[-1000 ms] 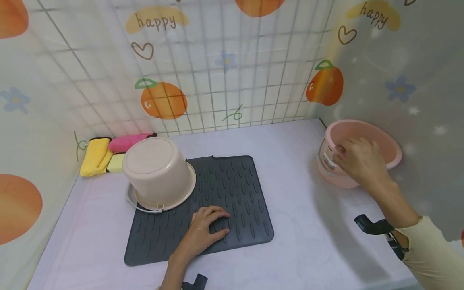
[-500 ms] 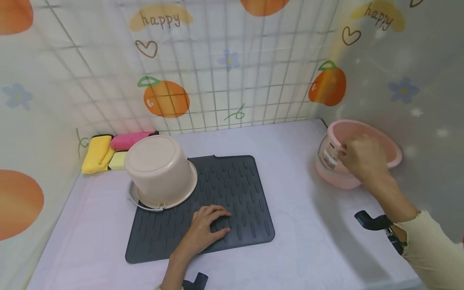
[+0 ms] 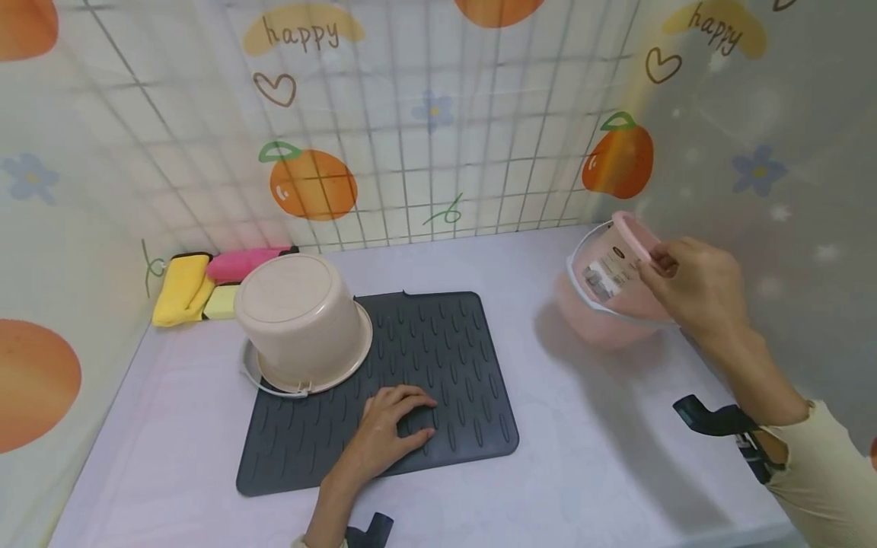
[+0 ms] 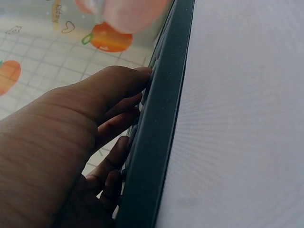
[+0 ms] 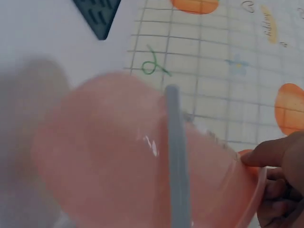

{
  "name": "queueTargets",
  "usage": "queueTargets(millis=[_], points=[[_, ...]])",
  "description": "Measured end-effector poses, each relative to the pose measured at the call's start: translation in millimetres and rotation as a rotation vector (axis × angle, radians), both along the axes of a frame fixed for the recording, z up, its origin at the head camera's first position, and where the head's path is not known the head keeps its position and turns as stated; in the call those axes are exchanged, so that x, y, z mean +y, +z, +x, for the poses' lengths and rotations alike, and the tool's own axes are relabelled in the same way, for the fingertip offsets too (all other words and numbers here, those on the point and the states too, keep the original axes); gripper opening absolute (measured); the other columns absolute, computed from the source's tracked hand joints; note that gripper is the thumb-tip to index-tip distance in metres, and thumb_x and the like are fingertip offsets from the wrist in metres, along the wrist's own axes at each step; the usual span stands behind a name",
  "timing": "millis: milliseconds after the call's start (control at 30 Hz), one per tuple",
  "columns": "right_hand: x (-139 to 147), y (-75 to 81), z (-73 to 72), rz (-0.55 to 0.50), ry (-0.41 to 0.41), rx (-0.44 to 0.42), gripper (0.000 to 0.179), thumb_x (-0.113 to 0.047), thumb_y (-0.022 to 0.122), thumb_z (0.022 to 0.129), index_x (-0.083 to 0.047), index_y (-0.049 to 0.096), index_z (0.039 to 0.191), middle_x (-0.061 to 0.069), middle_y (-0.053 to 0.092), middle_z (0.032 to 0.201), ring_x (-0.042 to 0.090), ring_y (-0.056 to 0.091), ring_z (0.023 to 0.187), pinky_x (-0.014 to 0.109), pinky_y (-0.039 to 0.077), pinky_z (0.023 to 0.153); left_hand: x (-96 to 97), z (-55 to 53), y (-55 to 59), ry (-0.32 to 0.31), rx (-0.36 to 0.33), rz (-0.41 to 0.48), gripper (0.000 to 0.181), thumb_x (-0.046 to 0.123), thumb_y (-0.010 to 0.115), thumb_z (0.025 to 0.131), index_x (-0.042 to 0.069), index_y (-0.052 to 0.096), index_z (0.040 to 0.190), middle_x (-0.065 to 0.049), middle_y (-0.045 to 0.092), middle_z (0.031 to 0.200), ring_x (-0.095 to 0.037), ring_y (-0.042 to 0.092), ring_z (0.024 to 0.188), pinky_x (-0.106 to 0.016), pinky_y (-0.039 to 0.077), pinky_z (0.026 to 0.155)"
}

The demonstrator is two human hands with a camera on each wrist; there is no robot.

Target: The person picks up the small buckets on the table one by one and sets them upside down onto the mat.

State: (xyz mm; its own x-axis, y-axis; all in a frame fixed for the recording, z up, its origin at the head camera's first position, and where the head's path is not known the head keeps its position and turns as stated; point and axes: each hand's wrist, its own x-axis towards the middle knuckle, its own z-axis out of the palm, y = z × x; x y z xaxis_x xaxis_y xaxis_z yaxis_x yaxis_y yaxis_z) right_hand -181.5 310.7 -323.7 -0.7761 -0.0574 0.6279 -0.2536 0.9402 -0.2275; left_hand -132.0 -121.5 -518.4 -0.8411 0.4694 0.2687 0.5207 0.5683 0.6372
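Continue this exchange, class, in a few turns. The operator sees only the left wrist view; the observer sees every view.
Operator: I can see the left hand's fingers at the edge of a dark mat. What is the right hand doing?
Observer: The right hand holds a pink bucket by its rim.

Operator: I only get a pink blur at the top. Is that bucket standing straight?

Observer: No, in the head view it is tilted, its mouth turned toward the right hand.

Operator: Does anything else rest on the dark mat?

Observer: Yes, a cream bucket, upside down over the mat's far left corner.
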Motion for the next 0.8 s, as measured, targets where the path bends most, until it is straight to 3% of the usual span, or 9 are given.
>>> queueTargets(millis=[233, 500, 600, 800], points=[[-7.6, 8.2, 4.2, -0.148, 0.0, -0.037, 0.025, -0.017, 0.079, 0.086, 0.006, 0.075, 0.095, 0.019, 0.069, 0.082, 0.031, 0.063, 0.067, 0.007, 0.032, 0.058, -0.1, 1.1, 2.3, 0.004, -0.033, 0.004, 0.038, 0.028, 0.083, 0.084, 0.022, 0.071, 0.119, 0.008, 0.059, 0.128, -0.019, 0.046, 0.122, -0.049, 0.033, 0.097], [-14.0, 8.7, 7.5, -0.27, -0.03, -0.073, 0.029, -0.022, 0.079, 0.086, 0.005, 0.075, 0.097, 0.019, 0.07, 0.086, -0.011, 0.046, 0.062, 0.005, 0.036, 0.055, 0.5, 1.9, 2.1, 0.005, -0.041, 0.006, 0.038, 0.028, 0.083, 0.084, 0.022, 0.071, 0.119, 0.01, 0.059, 0.127, -0.018, 0.045, 0.122, -0.049, 0.033, 0.097], [-17.6, 7.4, 8.7, -0.317, -0.027, -0.081, 0.031, -0.022, 0.08, 0.087, 0.005, 0.075, 0.1, 0.02, 0.07, 0.088, -0.015, 0.046, 0.062, 0.004, 0.038, 0.056, 0.4, 1.9, 1.0, 0.011, -0.032, 0.01, 0.037, 0.028, 0.083, 0.083, 0.023, 0.071, 0.118, 0.01, 0.059, 0.127, -0.018, 0.045, 0.121, -0.049, 0.033, 0.096], [-25.7, 5.3, 10.3, -0.384, -0.041, -0.115, 0.037, -0.027, 0.077, 0.09, 0.006, 0.074, 0.106, 0.022, 0.07, 0.093, -0.01, 0.049, 0.064, 0.003, 0.04, 0.058, 0.7, 0.1, 3.1, 0.014, -0.042, 0.001, 0.038, 0.029, 0.083, 0.083, 0.024, 0.071, 0.118, 0.011, 0.059, 0.127, -0.017, 0.046, 0.121, -0.048, 0.034, 0.095]])
